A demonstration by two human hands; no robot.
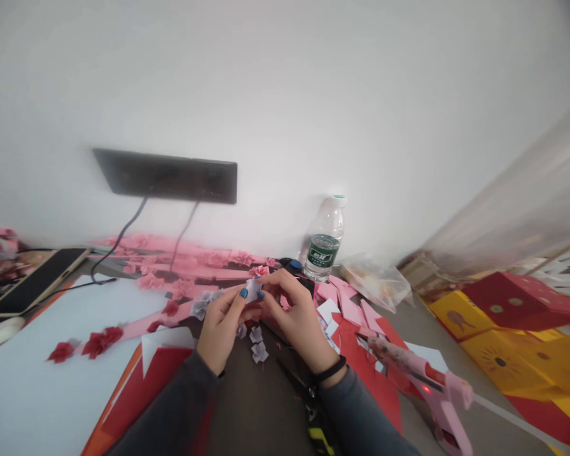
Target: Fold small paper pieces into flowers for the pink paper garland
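Between my two hands is a small piece of pale lavender paper [253,290], pinched at the fingertips. My left hand [222,323] grips its left side, thumb and finger pressed together. On the other side my right hand [297,316] pinches it too, with some fingers hidden behind. Below them on the table lie small folded lavender paper flowers [258,348]. A pair of scissors [311,399] with black and yellow handles rests partly under my right wrist. Left of my hands, a pink paper strip [145,324] carries red and lavender paper flowers.
A pink glue gun [422,373] with a lit red light lies at right. Behind stands a water bottle [325,239] beside a plastic bag [377,282]. Red paper sheets [361,367], yellow boxes [508,364], a phone [38,282] and cables [126,228] surround the work area.
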